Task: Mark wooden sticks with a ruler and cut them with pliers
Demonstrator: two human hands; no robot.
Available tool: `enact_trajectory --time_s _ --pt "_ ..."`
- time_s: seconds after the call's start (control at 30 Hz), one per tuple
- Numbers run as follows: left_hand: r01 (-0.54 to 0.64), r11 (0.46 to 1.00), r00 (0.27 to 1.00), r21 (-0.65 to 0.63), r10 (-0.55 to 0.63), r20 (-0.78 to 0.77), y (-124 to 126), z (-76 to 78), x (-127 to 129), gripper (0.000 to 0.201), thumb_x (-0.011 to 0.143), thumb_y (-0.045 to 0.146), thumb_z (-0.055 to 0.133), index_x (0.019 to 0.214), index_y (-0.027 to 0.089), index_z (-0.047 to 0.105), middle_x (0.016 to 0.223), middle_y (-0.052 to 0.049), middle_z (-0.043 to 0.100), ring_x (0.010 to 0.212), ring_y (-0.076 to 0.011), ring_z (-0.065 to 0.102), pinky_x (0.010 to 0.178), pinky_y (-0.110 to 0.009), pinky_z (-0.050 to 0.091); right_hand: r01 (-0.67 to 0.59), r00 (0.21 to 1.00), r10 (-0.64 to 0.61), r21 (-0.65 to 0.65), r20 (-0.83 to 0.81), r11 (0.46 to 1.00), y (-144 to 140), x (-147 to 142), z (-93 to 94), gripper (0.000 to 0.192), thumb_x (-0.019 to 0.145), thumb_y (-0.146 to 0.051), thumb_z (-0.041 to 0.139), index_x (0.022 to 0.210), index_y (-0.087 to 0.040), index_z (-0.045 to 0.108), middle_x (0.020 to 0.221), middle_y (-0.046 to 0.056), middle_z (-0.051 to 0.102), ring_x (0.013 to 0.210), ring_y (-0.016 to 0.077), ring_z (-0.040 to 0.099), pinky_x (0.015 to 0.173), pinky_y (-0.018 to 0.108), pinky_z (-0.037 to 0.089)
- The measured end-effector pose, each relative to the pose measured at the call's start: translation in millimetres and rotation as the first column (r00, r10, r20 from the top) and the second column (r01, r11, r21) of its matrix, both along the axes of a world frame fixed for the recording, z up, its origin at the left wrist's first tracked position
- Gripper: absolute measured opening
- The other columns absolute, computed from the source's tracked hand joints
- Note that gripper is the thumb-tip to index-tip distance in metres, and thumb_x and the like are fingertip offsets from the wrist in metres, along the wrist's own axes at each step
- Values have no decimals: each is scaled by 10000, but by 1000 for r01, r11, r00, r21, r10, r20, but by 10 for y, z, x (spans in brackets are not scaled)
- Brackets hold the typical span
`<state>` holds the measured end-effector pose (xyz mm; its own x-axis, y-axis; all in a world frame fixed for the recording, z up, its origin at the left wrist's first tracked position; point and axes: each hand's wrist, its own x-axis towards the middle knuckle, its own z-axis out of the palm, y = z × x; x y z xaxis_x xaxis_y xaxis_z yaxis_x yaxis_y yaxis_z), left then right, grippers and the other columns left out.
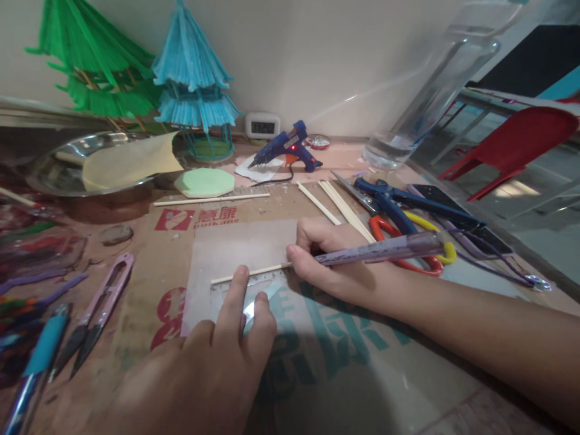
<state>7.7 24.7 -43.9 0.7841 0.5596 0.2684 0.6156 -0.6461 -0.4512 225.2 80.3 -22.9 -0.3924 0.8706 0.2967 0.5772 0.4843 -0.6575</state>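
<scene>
Nearest, the left hand (pixel 212 362) lies flat with fingers spread, pressing a clear ruler (pixel 254 290) onto a translucent sheet (pixel 235 254) on the cardboard (pixel 326 356). Just beyond its fingertips a thin wooden stick (pixel 251 273) lies along the ruler's far edge, its right end meeting the right hand (pixel 326 260), which is closed around a purple pen (pixel 385 249). Farther back lie loose sticks (pixel 338 208), scissors (pixel 399 205) and a blue glue gun (pixel 285 148).

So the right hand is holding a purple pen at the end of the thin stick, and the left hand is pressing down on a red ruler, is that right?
Not quite. The head view shows the ruler under the left hand is clear, not red. The right hand does hold the purple pen at the thin stick.
</scene>
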Motion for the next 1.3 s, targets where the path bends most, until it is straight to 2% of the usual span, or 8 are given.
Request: enact_trajectory --time_s 0.1,0.3,0.4,0.6,0.73,0.87,1.1,1.3 --pt "26 999 1000 -33 -26 -7 22 5 -1 576 681 16 388 1177 172 635 1262 -248 626 387 -139 536 347 -253 324 -13 1000 13 69 10 998 7 -2 -30 261 883 -276 471 644 -215 385 540 -48 474 502 91 437 502 231 279" --pt "-35 999 999 -6 35 -18 17 41 67 597 660 9 351 1129 165 687 1251 -219 643 394 -166 548 441 -356 460 -9 1000 8 114 15 993 14 -2 -53 269 888 -275 476 642 -208 390 528 -57 463 475 75 419 485 217 270" --pt "-54 998 998 -23 53 -20 3 40 53 600 664 17 359 1142 183 681 1266 -207 638 408 -169 557 454 -360 471 0 1000 -4 132 28 991 13 0 -46 268 884 -279 477 640 -208 391 541 -54 473 483 75 418 492 217 274" --pt "-23 993 1000 -114 23 2 0 14 11 615 695 35 387 1238 210 618 1342 -208 579 459 -166 584 428 -305 437 -3 999 -1 123 34 992 9 4 -41 256 883 -278 466 647 -208 396 546 -51 484 489 77 426 496 212 278" --pt "-59 991 998 -116 62 24 -6 41 30 620 677 16 356 1192 187 656 1316 -216 596 423 -159 566 501 -371 500 -5 1000 2 112 26 994 7 5 -43 251 880 -268 459 646 -210 387 557 -45 492 504 82 440 507 216 284" --pt "-42 996 999 -80 44 25 -13 76 51 614 668 0 341 1128 195 698 1254 -205 642 416 -166 570 557 -421 535 -1 1000 -1 80 25 997 8 3 -45 261 888 -290 452 647 -213 389 563 -39 499 507 86 434 498 223 273" --pt "-46 998 999 -47 45 -18 5 85 97 618 649 -7 354 1115 194 706 1237 -218 642 406 -161 580 402 -305 470 -5 999 1 97 40 995 14 2 -46 253 879 -282 456 649 -213 375 557 -49 461 507 83 412 512 229 270" --pt "-70 992 996 -101 64 -63 -14 68 41 623 697 4 346 1200 191 660 1329 -226 572 416 -158 581 412 -320 474 0 999 -4 100 42 995 5 -1 -29 256 876 -285 458 643 -210 384 551 -48 474 504 83 421 507 227 276"
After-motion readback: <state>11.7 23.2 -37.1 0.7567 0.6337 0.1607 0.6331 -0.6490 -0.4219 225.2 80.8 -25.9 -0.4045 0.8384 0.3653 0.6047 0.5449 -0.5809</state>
